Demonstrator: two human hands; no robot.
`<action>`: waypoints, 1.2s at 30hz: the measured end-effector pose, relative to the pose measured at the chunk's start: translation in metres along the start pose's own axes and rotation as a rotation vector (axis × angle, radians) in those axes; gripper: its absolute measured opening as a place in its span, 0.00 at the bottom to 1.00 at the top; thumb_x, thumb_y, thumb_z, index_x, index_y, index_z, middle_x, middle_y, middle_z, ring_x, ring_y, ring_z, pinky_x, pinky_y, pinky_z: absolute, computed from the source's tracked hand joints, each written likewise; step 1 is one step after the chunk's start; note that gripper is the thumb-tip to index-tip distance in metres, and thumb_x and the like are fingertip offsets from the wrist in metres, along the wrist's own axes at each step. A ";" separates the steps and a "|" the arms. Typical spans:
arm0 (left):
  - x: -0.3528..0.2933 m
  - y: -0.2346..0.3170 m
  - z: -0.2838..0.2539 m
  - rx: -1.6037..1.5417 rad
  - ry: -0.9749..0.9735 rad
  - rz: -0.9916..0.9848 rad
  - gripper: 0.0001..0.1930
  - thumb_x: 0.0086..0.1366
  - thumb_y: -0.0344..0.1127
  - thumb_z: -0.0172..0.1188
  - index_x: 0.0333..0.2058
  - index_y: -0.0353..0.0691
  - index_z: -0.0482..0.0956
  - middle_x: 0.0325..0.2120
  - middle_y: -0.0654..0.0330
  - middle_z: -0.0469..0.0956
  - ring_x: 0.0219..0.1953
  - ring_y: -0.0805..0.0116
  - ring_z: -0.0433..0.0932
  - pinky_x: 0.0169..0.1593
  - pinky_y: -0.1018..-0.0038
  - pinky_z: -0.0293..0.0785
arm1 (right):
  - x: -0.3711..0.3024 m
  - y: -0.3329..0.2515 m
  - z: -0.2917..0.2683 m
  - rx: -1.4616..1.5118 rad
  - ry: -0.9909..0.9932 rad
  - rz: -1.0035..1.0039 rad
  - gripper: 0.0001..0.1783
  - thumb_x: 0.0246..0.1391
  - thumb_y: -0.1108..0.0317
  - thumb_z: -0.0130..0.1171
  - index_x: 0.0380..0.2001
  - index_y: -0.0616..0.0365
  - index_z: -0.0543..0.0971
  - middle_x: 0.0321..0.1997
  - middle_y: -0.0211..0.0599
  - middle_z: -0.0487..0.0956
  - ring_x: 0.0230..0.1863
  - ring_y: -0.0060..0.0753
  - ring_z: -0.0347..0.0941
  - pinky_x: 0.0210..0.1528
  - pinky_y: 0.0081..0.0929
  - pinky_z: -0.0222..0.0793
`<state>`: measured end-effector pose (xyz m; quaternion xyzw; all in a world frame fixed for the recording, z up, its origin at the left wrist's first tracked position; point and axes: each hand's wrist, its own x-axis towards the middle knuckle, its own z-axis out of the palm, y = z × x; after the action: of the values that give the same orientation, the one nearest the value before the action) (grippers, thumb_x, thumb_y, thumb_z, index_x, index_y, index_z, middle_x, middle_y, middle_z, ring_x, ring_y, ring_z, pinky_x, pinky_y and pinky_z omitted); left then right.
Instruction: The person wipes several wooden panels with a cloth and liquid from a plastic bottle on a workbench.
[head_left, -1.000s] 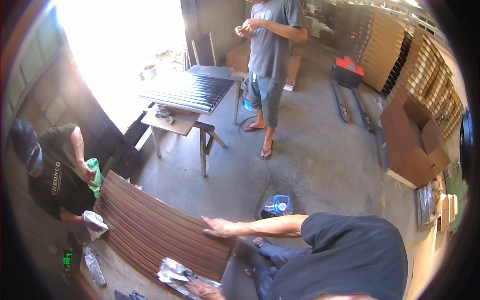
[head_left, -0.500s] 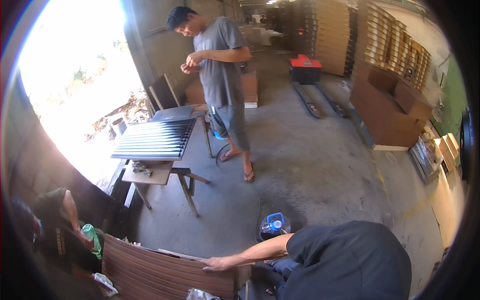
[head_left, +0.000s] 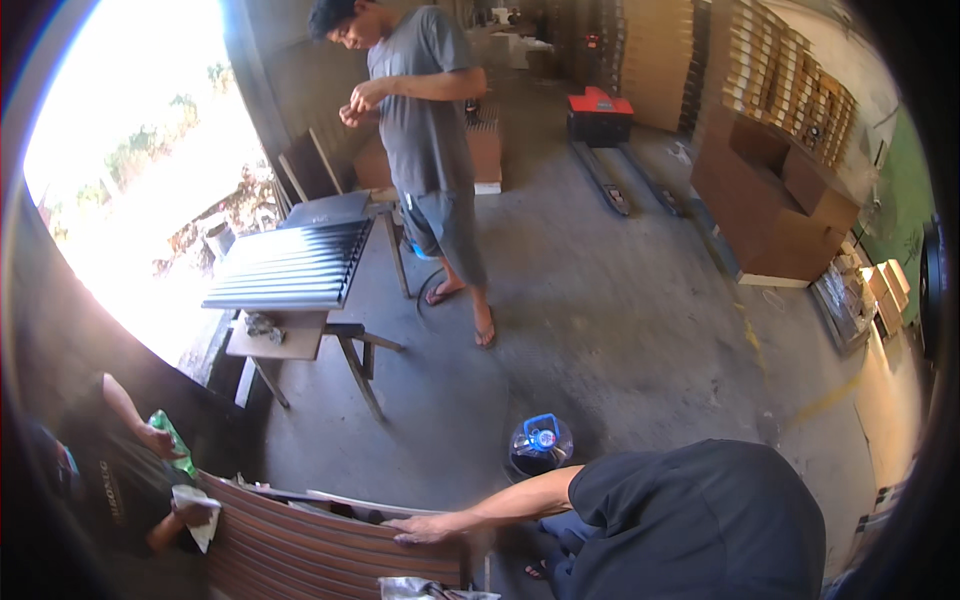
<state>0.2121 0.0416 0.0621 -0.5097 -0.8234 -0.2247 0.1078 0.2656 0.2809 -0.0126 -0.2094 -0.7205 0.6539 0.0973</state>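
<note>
- Your fingers: out of view; state cannot be told.
- Brown ribbed panel (head_left: 320,548), under a co-worker's fingers (head_left: 408,531): likely stiff; grip by the edges, beside those fingers.

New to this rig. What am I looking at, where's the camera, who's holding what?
No machine here, just people's hands. A wide fisheye camera on the wearer's head takes this view, so straight edges bend. At lower right, a dark-sleeved arm reaches left, its hand on a brown ribbed board; whether it's the wearer's own, I can't tell. A crumpled silvery sheet shows by the board. At left, a co-worker holds a green bottle and a white cloth.
</note>
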 end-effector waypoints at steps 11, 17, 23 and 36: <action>0.074 -0.022 0.069 -0.210 -0.123 0.061 0.10 0.63 0.23 0.54 0.41 0.32 0.81 0.33 0.48 0.78 0.37 0.51 0.77 0.63 0.48 0.65 | 0.020 -0.001 -0.017 0.483 0.059 0.050 0.18 0.71 0.67 0.46 0.60 0.59 0.70 0.32 0.27 0.77 0.32 0.26 0.73 0.33 0.26 0.76; 0.078 0.028 0.067 -0.162 0.016 -0.037 0.10 0.64 0.26 0.59 0.43 0.31 0.83 0.41 0.43 0.74 0.44 0.45 0.75 0.47 0.54 0.73 | 0.009 -0.003 -0.017 0.486 0.060 0.067 0.37 0.70 0.47 0.48 0.72 0.58 0.58 0.71 0.40 0.67 0.69 0.25 0.59 0.71 0.22 0.51; 0.138 0.012 0.088 -0.233 -0.026 -0.253 0.10 0.69 0.31 0.56 0.40 0.31 0.83 0.40 0.48 0.74 0.45 0.52 0.73 0.48 0.58 0.73 | 0.008 -0.001 0.001 0.538 0.078 -0.002 0.32 0.72 0.50 0.46 0.67 0.64 0.66 0.61 0.34 0.75 0.60 0.22 0.66 0.66 0.25 0.60; 0.105 0.019 0.116 -0.098 0.095 -0.008 0.18 0.74 0.39 0.49 0.50 0.27 0.73 0.43 0.44 0.78 0.44 0.53 0.77 0.49 0.60 0.75 | 0.023 0.078 0.030 0.425 0.322 -0.113 0.21 0.68 0.54 0.54 0.50 0.61 0.79 0.46 0.38 0.81 0.50 0.33 0.74 0.56 0.35 0.71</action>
<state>0.1871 0.1873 0.0083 -0.5000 -0.8074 -0.2892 0.1206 0.2460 0.2677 -0.0958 -0.2447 -0.5531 0.7422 0.2887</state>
